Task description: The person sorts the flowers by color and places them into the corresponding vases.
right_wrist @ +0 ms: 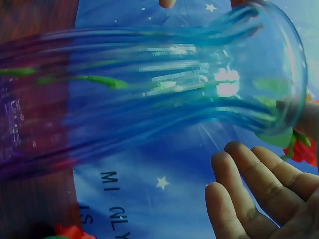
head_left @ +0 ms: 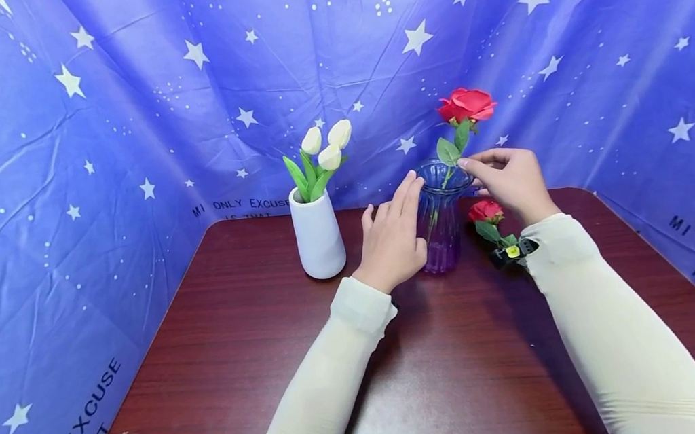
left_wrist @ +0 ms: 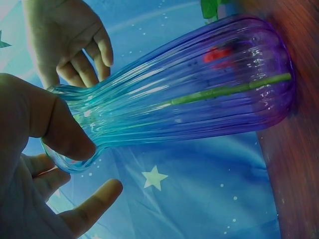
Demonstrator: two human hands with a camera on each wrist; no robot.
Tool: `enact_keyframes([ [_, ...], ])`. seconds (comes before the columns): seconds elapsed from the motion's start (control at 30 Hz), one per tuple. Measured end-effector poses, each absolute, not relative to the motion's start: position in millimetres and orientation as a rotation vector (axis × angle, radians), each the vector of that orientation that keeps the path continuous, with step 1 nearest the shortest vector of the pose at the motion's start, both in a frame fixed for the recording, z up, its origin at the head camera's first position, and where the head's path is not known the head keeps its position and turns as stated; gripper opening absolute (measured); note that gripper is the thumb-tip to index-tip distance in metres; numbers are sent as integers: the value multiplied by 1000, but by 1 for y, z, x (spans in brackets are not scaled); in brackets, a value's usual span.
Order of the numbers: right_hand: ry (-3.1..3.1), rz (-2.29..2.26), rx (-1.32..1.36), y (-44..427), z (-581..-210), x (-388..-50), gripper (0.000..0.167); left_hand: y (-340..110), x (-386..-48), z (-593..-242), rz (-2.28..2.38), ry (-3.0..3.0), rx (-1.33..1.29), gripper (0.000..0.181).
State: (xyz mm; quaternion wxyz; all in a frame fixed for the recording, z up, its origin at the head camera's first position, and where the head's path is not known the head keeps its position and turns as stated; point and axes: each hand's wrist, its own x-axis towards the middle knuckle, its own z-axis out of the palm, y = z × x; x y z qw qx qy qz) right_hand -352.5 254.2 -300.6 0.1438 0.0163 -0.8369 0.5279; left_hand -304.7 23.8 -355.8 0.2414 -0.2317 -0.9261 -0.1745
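Observation:
My right hand (head_left: 513, 180) pinches a red rose (head_left: 467, 104) by its leafy stem, just above the vase rim, with the other fingers loosely spread. The rose stands tilted in a ribbed blue-purple glass vase (head_left: 441, 237). Its green stem (left_wrist: 229, 91) shows through the glass, reaching near the base in the left wrist view. My left hand (head_left: 391, 241) rests against the vase's left side near the neck, its fingers mostly straight; the thumb (left_wrist: 70, 134) lies across the near side. A second red rose (head_left: 485, 212) lies on the table behind my right wrist.
Left of the vase stands a white vase (head_left: 319, 240) with white tulips (head_left: 330, 147). Both vases are on a dark red wooden table (head_left: 230, 362). A blue star-printed cloth (head_left: 322, 55) hangs close behind the table and along its sides.

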Motion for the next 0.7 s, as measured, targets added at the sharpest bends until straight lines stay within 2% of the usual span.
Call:
enact_keyframes([
  [0.47, -2322, 1593, 54, 267, -319, -334, 64, 21, -308, -357, -412, -2512, -647, 96],
  [0.7, -2275, 1646, 33, 268, -327, -326, 53, 22, -309, -358, -442, -2493, -668, 95],
])
